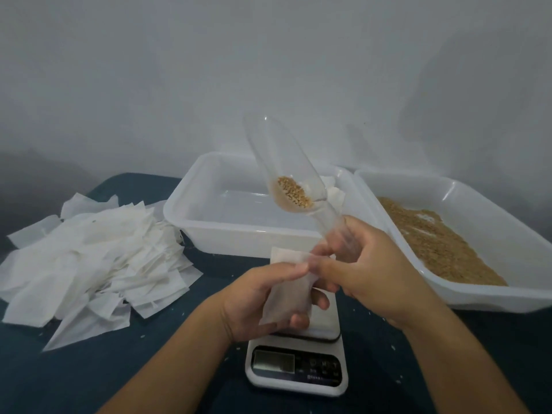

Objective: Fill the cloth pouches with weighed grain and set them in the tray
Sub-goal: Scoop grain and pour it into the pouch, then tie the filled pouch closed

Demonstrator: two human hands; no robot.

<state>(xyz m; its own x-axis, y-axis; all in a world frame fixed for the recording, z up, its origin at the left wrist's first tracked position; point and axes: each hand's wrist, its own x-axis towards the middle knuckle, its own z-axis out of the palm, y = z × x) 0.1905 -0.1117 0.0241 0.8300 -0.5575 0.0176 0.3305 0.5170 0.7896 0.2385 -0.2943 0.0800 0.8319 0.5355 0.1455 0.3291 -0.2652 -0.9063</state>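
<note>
A dark blue surface [98,369] carries everything. On the right stands a white bin [478,297] spread with loose grain [433,243], which is judged free-flowing and apt to scatter; stray kernels are already dotted about. Beside it, a white tray [191,210] is seen with what appear to be one or two pouches in its far right corner. A heap of empty pouches [89,264] is piled at the left. A digital scale [295,372] lies under the hands.

A clear scoop [286,174], stiff and probably slick, is gripped by its handle in the right hand [376,264], bowl raised with a little grain in it. The right hand's fingertips also meet the mouth of a pouch [286,297], pinched above the scale by the left hand [263,297]. The pouch is judged thin, limp and nearly weightless; it is best taken at the mouth's two edges so that it is kept open.
</note>
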